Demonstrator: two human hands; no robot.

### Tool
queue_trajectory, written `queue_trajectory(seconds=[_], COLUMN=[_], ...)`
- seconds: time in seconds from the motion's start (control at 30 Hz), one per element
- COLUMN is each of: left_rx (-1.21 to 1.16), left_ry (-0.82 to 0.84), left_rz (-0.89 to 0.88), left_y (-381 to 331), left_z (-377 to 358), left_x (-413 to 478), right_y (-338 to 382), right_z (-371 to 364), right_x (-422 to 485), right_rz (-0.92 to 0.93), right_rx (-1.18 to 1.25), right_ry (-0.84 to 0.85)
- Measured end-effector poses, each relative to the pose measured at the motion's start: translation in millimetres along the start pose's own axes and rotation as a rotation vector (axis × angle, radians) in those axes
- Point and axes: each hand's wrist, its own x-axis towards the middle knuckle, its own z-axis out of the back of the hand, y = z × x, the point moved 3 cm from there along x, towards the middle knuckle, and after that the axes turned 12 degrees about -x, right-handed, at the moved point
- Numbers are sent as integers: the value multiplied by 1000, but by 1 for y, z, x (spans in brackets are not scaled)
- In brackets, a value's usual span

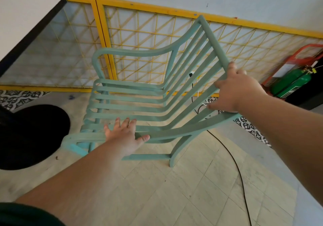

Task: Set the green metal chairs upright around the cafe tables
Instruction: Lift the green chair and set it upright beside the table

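Observation:
A pale green slatted metal chair (139, 101) stands on its legs in the middle of the view, seat facing left toward the cafe table (21, 15). My right hand (232, 91) grips the top corner of the backrest, fingers curled over the top rail. My left hand (124, 134) lies with spread, straight fingers over the near armrest, thumb out to the right. The chair's far legs are hidden behind the seat slats.
The white-topped table with a black edge has a round black base (29, 136) on the floor at left. A yellow mesh fence (157, 42) runs behind the chair. A green cylinder in a red stand (293, 80) is at right. A black cable (236, 164) crosses the tiled floor.

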Motion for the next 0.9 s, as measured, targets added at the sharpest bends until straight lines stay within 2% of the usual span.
queue_trajectory(seconds=[0.17, 0.23, 0.4, 0.57, 0.67, 0.73, 0.9], left_rx=[11, 15, 2, 20, 25, 31, -8], left_ry=[20, 29, 46, 81, 79, 26, -58], left_rz=[2, -6, -15, -43, -96, -137, -181], left_y=[-1, -3, -2, -1, 8, 9, 4], left_z=[1, 2, 2, 8, 10, 34, 100], left_x=[-3, -4, 0, -7, -27, -48, -108], right_y=[30, 53, 97, 102, 105, 99, 67], right_z=[-19, -33, -54, -51, -52, -34, 29], right_x=[-29, -36, -28, -33, -45, -57, -110], right_rz=[169, 275, 347, 359, 343, 310, 216], right_rx=[-404, -421, -107, -117, -86, 77, 474], right_ry=[53, 77, 28, -66, 14, 40, -86])
